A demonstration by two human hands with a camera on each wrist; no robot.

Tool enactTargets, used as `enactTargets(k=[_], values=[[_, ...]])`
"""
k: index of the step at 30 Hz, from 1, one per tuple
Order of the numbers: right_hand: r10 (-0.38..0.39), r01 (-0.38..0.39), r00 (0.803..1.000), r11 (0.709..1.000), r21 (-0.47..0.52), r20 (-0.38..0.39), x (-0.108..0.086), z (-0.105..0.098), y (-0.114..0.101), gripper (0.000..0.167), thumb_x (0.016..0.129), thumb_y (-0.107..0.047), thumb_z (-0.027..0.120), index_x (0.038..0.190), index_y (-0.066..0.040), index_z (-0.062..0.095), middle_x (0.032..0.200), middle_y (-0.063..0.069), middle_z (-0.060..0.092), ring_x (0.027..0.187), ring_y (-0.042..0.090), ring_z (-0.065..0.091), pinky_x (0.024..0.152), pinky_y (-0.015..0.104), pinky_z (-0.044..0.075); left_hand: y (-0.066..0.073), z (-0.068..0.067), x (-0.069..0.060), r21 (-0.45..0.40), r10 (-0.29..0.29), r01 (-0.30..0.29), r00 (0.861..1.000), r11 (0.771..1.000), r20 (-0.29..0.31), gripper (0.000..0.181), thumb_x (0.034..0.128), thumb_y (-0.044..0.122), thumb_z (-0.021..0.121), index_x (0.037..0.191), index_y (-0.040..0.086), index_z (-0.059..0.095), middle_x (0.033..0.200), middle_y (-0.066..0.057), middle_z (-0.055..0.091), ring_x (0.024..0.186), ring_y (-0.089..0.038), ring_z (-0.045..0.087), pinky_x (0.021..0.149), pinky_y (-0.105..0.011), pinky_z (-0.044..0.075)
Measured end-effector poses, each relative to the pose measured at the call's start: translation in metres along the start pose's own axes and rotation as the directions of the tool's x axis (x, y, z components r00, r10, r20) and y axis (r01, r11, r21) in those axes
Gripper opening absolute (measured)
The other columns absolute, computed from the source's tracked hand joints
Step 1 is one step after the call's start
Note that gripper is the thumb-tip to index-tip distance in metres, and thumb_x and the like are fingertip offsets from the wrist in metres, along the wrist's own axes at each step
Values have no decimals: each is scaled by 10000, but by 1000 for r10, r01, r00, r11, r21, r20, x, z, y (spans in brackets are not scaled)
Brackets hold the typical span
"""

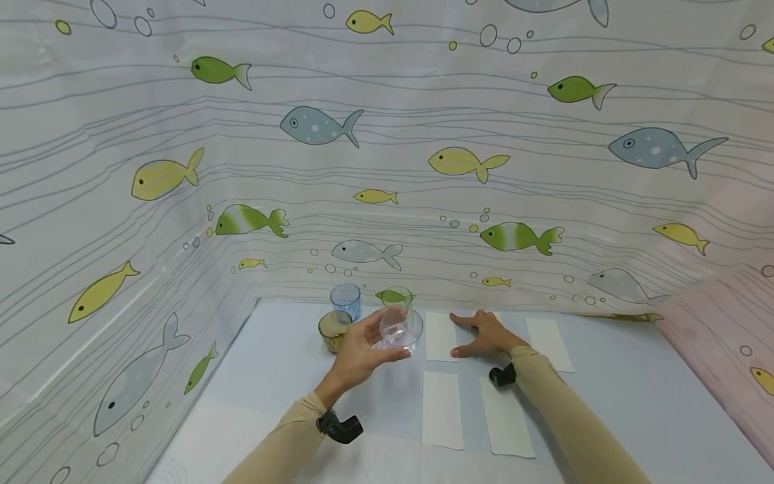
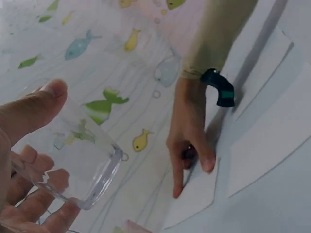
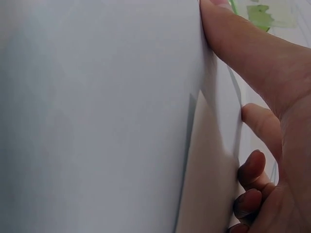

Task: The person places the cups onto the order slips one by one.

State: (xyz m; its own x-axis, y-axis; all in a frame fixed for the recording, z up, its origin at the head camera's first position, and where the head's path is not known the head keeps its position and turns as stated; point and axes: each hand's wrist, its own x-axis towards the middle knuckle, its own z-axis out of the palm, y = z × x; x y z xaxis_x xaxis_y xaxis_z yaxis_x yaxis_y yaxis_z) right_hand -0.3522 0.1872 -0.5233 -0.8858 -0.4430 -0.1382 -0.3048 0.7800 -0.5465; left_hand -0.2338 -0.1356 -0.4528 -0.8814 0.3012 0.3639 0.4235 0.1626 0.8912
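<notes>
My left hand (image 1: 355, 355) grips a clear, faintly lilac drinking glass (image 1: 402, 332) by its sides, thumb on one side and fingers on the other. In the left wrist view the glass (image 2: 92, 165) is tilted, its thick base pointing away from the palm. To the right, my right hand (image 1: 488, 333) rests on a white rectangular sheet (image 1: 440, 344), index finger and thumb spread apart at its right side. The left wrist view shows that index finger and thumb fairly straight. Whether the sheet is paper or cloth I cannot tell.
A blue glass (image 1: 346, 300), an olive glass (image 1: 334, 331) and a green-tinted glass (image 1: 396, 294) stand at the back left. More white sheets lie in front (image 1: 442, 411), under the right forearm (image 1: 506, 420) and farther right (image 1: 549, 343). A fish-patterned curtain (image 1: 411, 215) encloses the table.
</notes>
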Motion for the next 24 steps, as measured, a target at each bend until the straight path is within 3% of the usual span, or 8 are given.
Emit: enactTargets(k=[7,14,19,24], values=[[8,-8,1000,1000,-12,-6,1,1,0,1004,747,-554,935,1588,-228,496,1090,132,511,960,250,373,740,324,322,17,2,39,11,52,-52,997,999,49,777,844,131,908,1536,149,555,1490,-64,653,1432,-242,582,1217,-418,461],[12,-12,1000,1000,3,4,0,0,-1,1001,760,-553,927,1593,-217,486,1130,150,510,978,264,379,759,338,331,23,10,70,-20,93,-92,992,996,81,758,868,90,881,1544,108,537,1520,-113,624,1436,-266,580,1201,-402,485],[8,-7,1000,1000,-15,8,0,0,-2,1003,763,-580,915,1600,-239,479,1186,164,528,1013,262,405,803,352,370,16,16,83,-52,62,-59,996,997,64,769,869,80,877,1552,97,524,1529,-126,614,1440,-286,574,1204,-426,482],[11,-11,1000,1000,-26,1,0,1,1,1007,759,-588,914,1600,-246,479,1210,177,532,1030,266,419,830,376,403,0,27,91,-91,-3,8,998,996,57,766,883,73,863,1562,84,508,1538,-125,606,1445,-305,567,1215,-454,469]])
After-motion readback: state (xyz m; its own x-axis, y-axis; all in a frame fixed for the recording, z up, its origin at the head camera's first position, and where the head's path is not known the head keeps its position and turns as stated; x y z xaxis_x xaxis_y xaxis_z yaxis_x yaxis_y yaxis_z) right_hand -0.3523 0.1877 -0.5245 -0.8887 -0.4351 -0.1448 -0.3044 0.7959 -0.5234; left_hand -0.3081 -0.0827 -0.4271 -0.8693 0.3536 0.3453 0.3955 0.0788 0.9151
